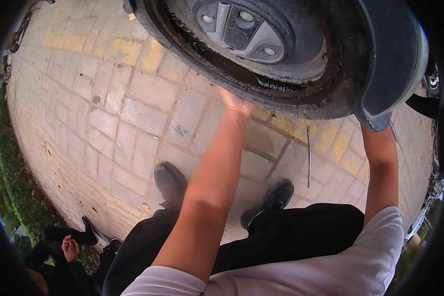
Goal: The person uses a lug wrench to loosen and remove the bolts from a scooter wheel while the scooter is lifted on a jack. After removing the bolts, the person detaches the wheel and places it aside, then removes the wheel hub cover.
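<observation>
A black tire on a wheel with a dirty grey hub fills the top of the view. Its bead sits away from the rim, and the gap shows dark, wet-looking, rusty surfaces. My left hand grips the tire's lower edge from below, with most fingers hidden behind the rubber. On the right, my forearm goes up behind a dark curved mudguard, which hides my right hand. A thin metal rod lies on the paving below the tire.
Brick paving with worn yellow patches spreads around my shoes. At lower left, another person's hands rest together beside dark-clothed legs. A green hedge runs along the left; parked vehicles stand at the far right.
</observation>
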Available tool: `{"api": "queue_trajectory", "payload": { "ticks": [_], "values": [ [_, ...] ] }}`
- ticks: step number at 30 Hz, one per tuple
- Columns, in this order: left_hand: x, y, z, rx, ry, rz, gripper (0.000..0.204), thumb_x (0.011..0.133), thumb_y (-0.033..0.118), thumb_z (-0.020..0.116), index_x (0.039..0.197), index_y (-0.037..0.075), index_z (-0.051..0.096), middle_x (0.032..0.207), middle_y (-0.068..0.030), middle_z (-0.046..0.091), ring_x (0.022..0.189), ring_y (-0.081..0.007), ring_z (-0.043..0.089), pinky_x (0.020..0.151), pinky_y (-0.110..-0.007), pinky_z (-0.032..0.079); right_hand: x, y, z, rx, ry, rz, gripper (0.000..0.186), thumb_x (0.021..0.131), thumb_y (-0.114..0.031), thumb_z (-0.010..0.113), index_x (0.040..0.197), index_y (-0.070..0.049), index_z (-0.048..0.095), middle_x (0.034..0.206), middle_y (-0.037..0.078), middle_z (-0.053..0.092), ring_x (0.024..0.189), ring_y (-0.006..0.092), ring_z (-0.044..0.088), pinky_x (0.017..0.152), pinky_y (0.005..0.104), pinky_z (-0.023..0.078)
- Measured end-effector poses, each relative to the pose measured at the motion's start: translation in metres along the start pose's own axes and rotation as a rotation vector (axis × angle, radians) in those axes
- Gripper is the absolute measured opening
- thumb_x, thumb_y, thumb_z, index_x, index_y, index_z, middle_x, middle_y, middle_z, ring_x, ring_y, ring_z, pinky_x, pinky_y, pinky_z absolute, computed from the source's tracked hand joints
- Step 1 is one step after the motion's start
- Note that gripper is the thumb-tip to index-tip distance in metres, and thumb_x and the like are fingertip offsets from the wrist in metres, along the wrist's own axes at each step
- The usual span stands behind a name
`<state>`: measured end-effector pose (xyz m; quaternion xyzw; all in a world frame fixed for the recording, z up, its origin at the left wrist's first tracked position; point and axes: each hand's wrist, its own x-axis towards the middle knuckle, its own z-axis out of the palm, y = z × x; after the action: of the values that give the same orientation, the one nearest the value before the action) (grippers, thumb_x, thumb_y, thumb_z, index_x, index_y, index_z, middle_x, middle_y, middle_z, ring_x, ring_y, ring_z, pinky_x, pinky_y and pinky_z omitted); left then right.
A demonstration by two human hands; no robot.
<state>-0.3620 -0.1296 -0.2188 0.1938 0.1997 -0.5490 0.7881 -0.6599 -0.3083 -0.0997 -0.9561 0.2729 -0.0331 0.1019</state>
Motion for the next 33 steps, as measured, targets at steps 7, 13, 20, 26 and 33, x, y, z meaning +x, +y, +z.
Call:
{"api": "queue_trajectory", "payload": {
  "ticks": [7,13,20,26,33],
  "values": [
    [-0.002,0.005,-0.001,-0.120,-0.095,-0.014,0.079,0.085,0.066,0.039,0.137,0.006,0.042,0.140,-0.0141,0.042,0.128,-0.0336,0.040,0.106,-0.051,0.032,0.069,0.009,0.017,-0.138,0.011,-0.134,0.024,0.088,-0.018,0.058,0.100,0.002,0.061,0.094,0.022,0.063,0.084,0.0362,0.061,0.075,0.0424,0.047],
    [0.005,0.005,-0.015,-0.230,-0.184,-0.083,0.082,0.086,0.067,0.034,0.140,0.006,0.038,0.146,-0.0152,0.035,0.133,-0.0353,0.033,0.108,-0.055,0.026,0.099,0.012,0.028,-0.226,-0.015,-0.173,0.024,0.088,-0.018,0.058,0.100,0.002,0.061,0.094,0.023,0.063,0.084,0.0360,0.061,0.075,0.0423,0.047],
    [-0.001,0.013,0.001,-0.207,-0.153,-0.145,0.086,0.086,0.072,0.034,0.144,0.009,0.032,0.149,-0.0089,0.033,0.134,-0.0317,0.032,0.111,-0.051,0.023,0.094,0.005,0.036,-0.229,0.092,-0.162,0.024,0.088,-0.018,0.058,0.100,0.002,0.062,0.094,0.023,0.063,0.084,0.0358,0.061,0.075,0.0423,0.047],
    [-0.020,0.049,-0.025,0.297,0.245,-0.016,0.088,0.089,0.071,0.030,0.147,0.004,0.021,0.151,-0.0119,0.028,0.138,-0.0306,0.026,0.112,-0.051,0.014,0.069,0.003,0.042,-0.251,0.219,-0.219,0.024,0.088,-0.018,0.059,0.100,0.002,0.062,0.094,0.023,0.063,0.083,0.0356,0.061,0.075,0.0422,0.047],
    [-0.099,0.081,-0.006,0.803,0.375,0.433,0.053,0.093,0.039,0.054,0.127,-0.002,0.050,0.120,-0.0139,0.058,0.113,-0.0252,0.053,0.102,-0.041,0.035,-0.049,-0.045,0.053,0.353,-0.358,0.685,0.030,0.086,-0.023,0.061,0.092,0.006,0.063,0.081,0.019,0.064,0.073,0.0288,0.060,0.070,0.0388,0.047]
  ]
}}
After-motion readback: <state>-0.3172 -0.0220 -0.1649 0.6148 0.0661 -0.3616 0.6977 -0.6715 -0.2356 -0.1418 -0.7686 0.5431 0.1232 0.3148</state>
